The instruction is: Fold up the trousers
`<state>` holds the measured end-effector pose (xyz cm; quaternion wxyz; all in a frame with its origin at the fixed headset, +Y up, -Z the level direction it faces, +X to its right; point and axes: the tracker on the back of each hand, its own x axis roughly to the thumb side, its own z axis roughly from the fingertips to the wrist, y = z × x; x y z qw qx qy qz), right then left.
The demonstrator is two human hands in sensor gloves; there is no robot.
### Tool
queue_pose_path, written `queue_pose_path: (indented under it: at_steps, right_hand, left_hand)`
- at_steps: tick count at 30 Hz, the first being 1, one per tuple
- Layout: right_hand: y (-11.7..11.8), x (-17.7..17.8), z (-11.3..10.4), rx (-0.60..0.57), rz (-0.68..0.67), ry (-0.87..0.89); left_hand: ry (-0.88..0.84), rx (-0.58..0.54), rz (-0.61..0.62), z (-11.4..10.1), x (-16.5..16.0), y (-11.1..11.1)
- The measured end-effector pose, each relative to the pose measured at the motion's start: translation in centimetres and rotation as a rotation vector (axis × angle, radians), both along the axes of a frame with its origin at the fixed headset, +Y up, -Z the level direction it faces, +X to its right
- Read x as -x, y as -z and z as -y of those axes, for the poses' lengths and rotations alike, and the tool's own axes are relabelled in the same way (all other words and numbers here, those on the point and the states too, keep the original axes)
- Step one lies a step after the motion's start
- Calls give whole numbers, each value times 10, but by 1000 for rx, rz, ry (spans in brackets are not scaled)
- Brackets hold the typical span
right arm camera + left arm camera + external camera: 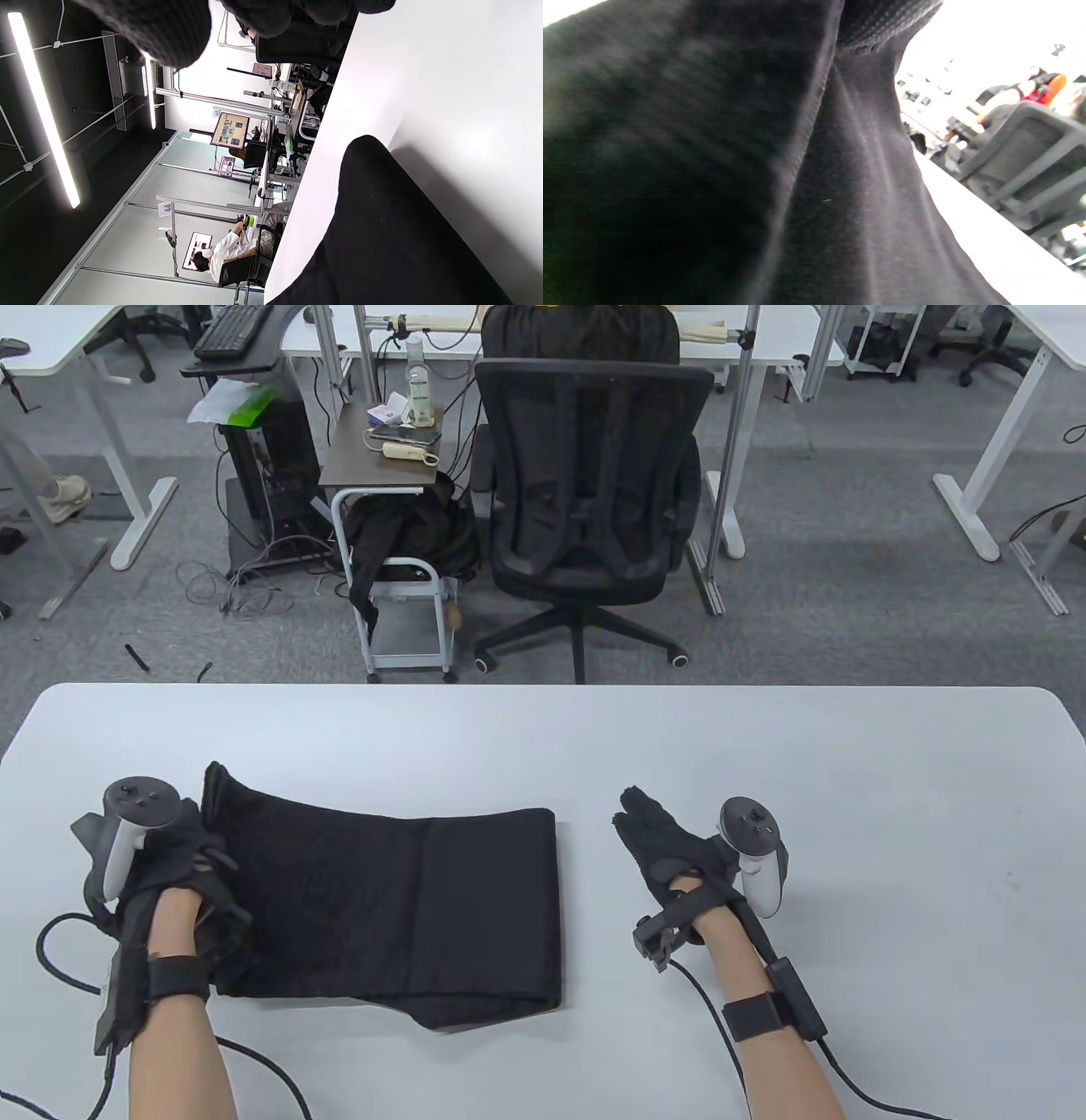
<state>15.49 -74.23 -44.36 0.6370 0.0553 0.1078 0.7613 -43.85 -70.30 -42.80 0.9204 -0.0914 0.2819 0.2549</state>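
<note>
A white table (pixel 764 746) spans the foreground, and a black mesh office chair (pixel 590 500) stands just beyond its far edge on grey carpet. To the chair's left, a small brown-topped cart (pixel 386 449) carries a clear bottle (pixel 417 381) and a phone (pixel 405 434), with dark fabric hanging over its lower frame. A black keyboard (pixel 231 329) rests on a raised tray further left, above loose cables (pixel 254 581) on the floor.

Obscured items at this moment

Your left hand (pixel 174 857) hides the left end of the trousers (pixel 399 899), and whether its fingers grip cloth cannot be told. The left wrist view is blurred, filled with dark fabric. Your right hand's fingertips (pixel 169 29) are cut off at the top edge.
</note>
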Motion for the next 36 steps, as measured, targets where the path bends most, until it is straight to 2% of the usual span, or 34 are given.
queue_pose_path:
  at_steps: [7, 11, 16, 21, 25, 29, 33, 36]
  right_hand:
    - [2, 2, 5, 13, -15, -18]
    - [2, 2, 7, 17, -14, -23]
    - [2, 3, 7, 16, -18, -27]
    - [2, 5, 8, 18, -25, -35]
    - [2, 7, 9, 18, -27, -45]
    - [2, 8, 10, 20, -27, -54]
    - [2, 9, 12, 26, -28, -69]
    - [2, 9, 14, 30, -28, -82]
  left_hand:
    - [134, 6, 0, 12, 6, 0]
    - [144, 17, -18, 16, 12, -3]
    - [160, -19, -29, 4, 15, -8]
    - [161, -96, 17, -22, 1, -7]
    - [152, -184, 107, -43, -31, 1]
    - [87, -302, 232, -57, -83, 12]
    - [44, -358, 359, -55, -139, 17]
    - [4, -385, 436, -43, -178, 20]
